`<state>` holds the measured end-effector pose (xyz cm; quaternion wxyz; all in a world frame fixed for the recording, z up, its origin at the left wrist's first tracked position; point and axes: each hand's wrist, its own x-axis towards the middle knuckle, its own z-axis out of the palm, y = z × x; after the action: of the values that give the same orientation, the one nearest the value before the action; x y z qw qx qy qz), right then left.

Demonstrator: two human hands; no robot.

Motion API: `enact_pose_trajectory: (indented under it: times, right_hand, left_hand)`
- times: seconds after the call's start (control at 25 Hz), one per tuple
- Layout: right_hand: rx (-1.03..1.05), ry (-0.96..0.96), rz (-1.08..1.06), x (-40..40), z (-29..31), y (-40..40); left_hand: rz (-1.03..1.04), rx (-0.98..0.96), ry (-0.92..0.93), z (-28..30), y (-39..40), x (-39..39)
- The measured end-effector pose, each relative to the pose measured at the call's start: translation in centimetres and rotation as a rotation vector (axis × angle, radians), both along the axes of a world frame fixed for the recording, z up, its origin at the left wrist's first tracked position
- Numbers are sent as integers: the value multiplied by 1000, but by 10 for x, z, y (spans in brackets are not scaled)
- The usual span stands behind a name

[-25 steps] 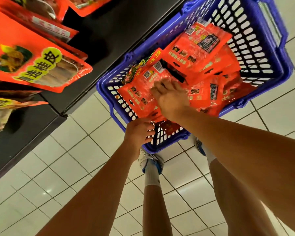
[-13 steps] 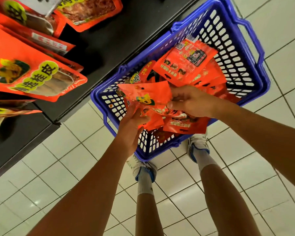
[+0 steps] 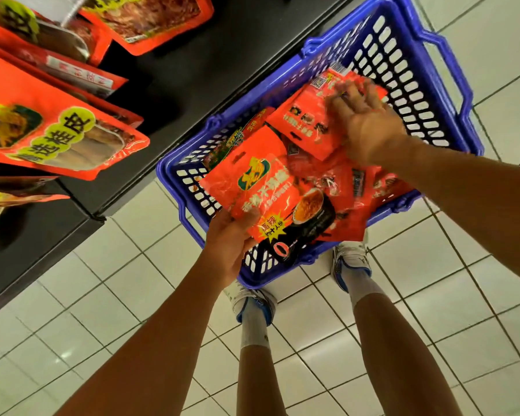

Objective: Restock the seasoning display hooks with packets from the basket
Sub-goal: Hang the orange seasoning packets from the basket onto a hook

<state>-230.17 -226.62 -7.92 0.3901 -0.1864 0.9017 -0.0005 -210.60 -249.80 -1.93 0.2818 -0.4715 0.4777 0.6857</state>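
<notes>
two hands work over the blue basket (image 3: 451,70), which sits on the tiled floor (image 3: 117,280) beside the dark shelf base (image 3: 174,64). the left hand (image 3: 228,244) grips a red seasoning packet (image 3: 270,193) by its lower edge, thumb on its face, raised above the rim. the right hand (image 3: 364,124) lies spread and blurred on a second red packet (image 3: 309,127) atop the pile; whether it has closed on it cannot be told. advice: take one packet at a time, turn its hang hole upward, and keep the held one flat. hanging packets (image 3: 57,139) already fill the hooks at left, overlapping, and may crowd the way to a free hook. the person's shoes (image 3: 350,262) stand just beside the basket.
</notes>
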Motion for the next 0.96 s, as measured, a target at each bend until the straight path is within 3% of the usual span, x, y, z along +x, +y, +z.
enact_pose_trajectory:
  times: [0.12,0.28,0.44,0.64,0.76,0.96]
  right_hand:
    - [55,20,165,-6,-20,-3]
    - [-204,124,49,-1,0,4]
    - [-489,-96,-440,6,48,11]
    - [-869,-465,-1204,10,91,14]
    - [-878,-635,-1401,28,110,4]
    - [-984,-630,-1432,45,161,-1]
  left_hand:
    - [-25,-21,-43,-4,-8,7]
    - [30,-99,-118,-2,-11,7]
    - [15,-120,-106,10,-4,-5]
    - [-29,-101,-47,44,5,-26]
    - [-29,-117,-12,69,2,-33]
    - [66,-146,11,131,-3,-33]
